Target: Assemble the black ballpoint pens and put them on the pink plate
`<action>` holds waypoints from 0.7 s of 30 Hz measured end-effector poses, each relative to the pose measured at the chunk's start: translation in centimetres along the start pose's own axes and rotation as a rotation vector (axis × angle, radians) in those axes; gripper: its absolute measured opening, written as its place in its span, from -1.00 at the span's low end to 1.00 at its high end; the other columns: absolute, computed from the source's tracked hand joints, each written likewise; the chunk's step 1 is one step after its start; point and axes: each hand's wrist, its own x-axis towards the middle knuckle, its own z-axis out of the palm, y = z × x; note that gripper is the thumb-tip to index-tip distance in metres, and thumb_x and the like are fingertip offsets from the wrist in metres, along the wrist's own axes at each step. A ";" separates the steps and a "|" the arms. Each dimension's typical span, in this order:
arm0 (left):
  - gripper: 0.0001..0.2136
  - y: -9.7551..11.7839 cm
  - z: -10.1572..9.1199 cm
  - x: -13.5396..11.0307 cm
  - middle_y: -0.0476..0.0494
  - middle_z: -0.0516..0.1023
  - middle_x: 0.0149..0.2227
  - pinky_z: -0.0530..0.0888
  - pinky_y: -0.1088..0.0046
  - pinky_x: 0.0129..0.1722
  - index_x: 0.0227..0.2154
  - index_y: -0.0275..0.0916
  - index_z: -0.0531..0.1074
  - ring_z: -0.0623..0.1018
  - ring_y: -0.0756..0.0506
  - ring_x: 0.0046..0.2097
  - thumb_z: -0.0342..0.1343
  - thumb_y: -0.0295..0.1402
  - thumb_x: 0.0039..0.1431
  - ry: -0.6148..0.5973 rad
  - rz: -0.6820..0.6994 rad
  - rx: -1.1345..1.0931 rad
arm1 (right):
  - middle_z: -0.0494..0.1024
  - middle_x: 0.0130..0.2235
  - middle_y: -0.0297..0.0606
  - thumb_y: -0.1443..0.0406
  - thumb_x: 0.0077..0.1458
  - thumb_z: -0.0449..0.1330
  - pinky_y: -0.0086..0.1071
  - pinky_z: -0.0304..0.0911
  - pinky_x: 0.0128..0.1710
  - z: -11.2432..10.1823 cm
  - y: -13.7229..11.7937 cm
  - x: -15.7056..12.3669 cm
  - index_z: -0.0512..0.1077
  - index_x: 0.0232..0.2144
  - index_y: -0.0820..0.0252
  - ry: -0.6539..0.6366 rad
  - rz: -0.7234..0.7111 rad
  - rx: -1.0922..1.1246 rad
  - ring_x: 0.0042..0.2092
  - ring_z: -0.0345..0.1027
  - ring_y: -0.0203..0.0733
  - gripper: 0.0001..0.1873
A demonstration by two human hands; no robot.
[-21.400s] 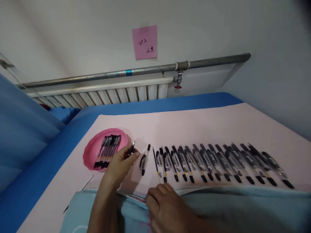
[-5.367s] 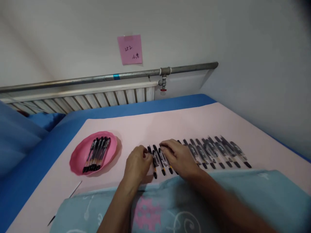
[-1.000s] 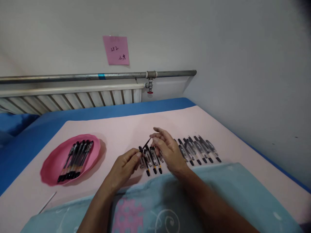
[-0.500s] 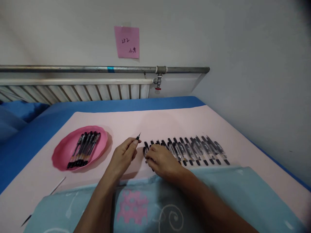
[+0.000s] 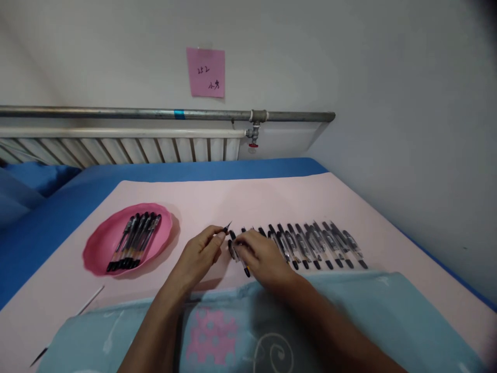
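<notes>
My left hand (image 5: 198,254) is closed on an uncapped pen (image 5: 227,228). Its dark front end and thin point stick out beyond the thumb, aimed up and to the right; the rest is hidden in the hand. My right hand (image 5: 260,254) is just to the right, fingers curled together over the left end of a row of clear pens with black ends (image 5: 306,243). What the fingertips pinch there is too small and blurred to make out. One pen (image 5: 245,267) lies under these fingers, its black lower end showing below them.
At the left stands a pink scalloped dish (image 5: 91,248) with several black-capped pens (image 5: 135,241) in it. A thin white stick (image 5: 91,299) lies in front of it. Light blue cloth (image 5: 349,311) covers the near edge of the pink table surface (image 5: 217,199). Radiator and pipe (image 5: 128,113) run behind.
My left hand has moved slightly right and down, bringing the pen point nearer to my right hand. My right hand's fingers have lifted a little, showing more of the pen beneath.
</notes>
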 end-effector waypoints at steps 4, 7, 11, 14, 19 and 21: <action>-0.71 0.4 -0.1 -0.2 0.11 0.16 -0.64 0.11 0.57 -0.58 -0.25 -0.21 0.36 0.18 0.07 -0.57 -0.12 -0.16 0.11 -0.133 -0.015 0.032 | 0.45 -0.37 -0.31 0.30 0.03 0.08 -0.44 0.19 -0.42 -1.0 -0.1 0.4 0.43 -0.34 0.17 0.165 0.218 0.429 -0.39 0.28 -0.32 -0.85; -0.73 0.7 -0.2 -0.4 0.10 0.16 -0.63 0.12 0.56 -0.56 -0.28 -0.22 0.37 0.18 0.07 -0.56 -0.12 -0.19 0.11 -0.206 -0.016 0.093 | 0.44 -0.37 -0.31 0.28 -0.02 0.12 -0.45 0.18 -0.47 -1.1 0.2 0.6 0.46 -0.35 0.18 0.186 0.252 0.610 -0.46 0.25 -0.36 -0.83; -0.74 0.9 -0.2 -0.5 0.10 0.19 -0.60 0.14 0.55 -0.55 -0.29 -0.22 0.36 0.18 0.07 -0.55 -0.14 -0.20 0.12 -0.225 -0.012 0.116 | 0.44 -0.35 -0.32 0.32 -0.05 0.14 -0.45 0.19 -0.45 -1.2 0.4 0.5 0.49 -0.38 0.16 0.139 0.227 0.672 -0.47 0.25 -0.39 -0.85; -0.74 0.8 -0.3 -0.6 0.09 0.20 -0.58 0.14 0.55 -0.54 -0.29 -0.22 0.36 0.18 0.07 -0.54 -0.13 -0.20 0.12 -0.247 0.000 0.127 | 0.44 -0.32 -0.31 0.34 -0.06 0.13 -0.46 0.20 -0.45 -1.4 0.4 0.5 0.49 -0.39 0.15 0.122 0.200 0.660 -0.45 0.26 -0.38 -0.85; -0.74 0.6 -0.5 -0.4 0.08 0.25 -0.54 0.16 0.55 -0.52 -0.25 -0.22 0.37 0.21 0.07 -0.51 -0.12 -0.22 0.13 -0.305 0.028 0.138 | 0.43 -0.33 -0.31 0.37 -0.08 0.14 -0.46 0.19 -0.44 -1.7 0.1 0.4 0.49 -0.42 0.15 0.092 0.187 0.636 -0.42 0.26 -0.37 -0.85; -0.75 0.5 -0.5 -0.4 0.07 0.28 -0.51 0.17 0.55 -0.50 -0.25 -0.22 0.37 0.21 0.07 -0.50 -0.12 -0.23 0.13 -0.320 0.048 0.142 | 0.42 -0.36 -0.31 0.37 -0.09 0.14 -0.46 0.18 -0.45 -1.6 0.0 0.4 0.49 -0.44 0.17 0.062 0.210 0.679 -0.42 0.26 -0.36 -0.87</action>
